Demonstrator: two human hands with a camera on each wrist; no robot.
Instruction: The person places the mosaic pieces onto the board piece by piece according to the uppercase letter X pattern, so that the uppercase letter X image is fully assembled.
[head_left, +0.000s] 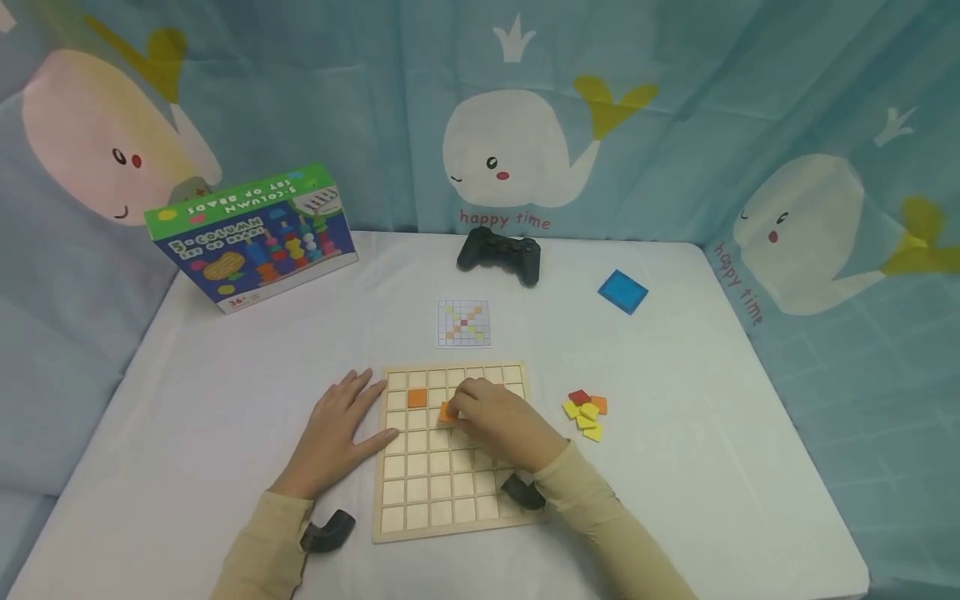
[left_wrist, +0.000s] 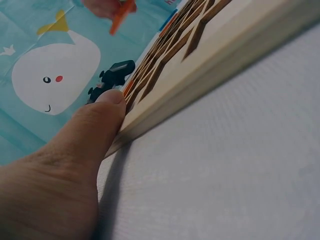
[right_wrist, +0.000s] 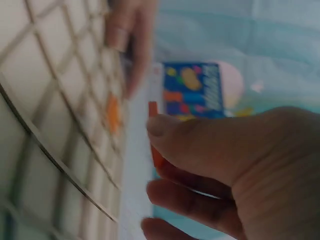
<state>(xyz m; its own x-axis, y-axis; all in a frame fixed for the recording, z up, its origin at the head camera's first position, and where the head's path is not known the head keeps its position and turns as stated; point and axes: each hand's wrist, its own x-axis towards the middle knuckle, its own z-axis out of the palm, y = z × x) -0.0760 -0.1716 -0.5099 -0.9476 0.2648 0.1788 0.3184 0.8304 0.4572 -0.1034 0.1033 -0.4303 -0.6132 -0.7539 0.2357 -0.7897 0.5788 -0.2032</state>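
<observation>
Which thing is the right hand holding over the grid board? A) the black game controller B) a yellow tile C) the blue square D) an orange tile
D: the right hand pinches an orange tile above the wooden grid board, while the left hand rests flat against the board's left edge.

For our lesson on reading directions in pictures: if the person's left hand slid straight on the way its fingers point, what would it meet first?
The left hand lies flat, its fingers pointing up and to the right, already against the left edge of the wooden grid board. It would meet that board at once; the orange tile in its cell lies further along, roughly.
</observation>
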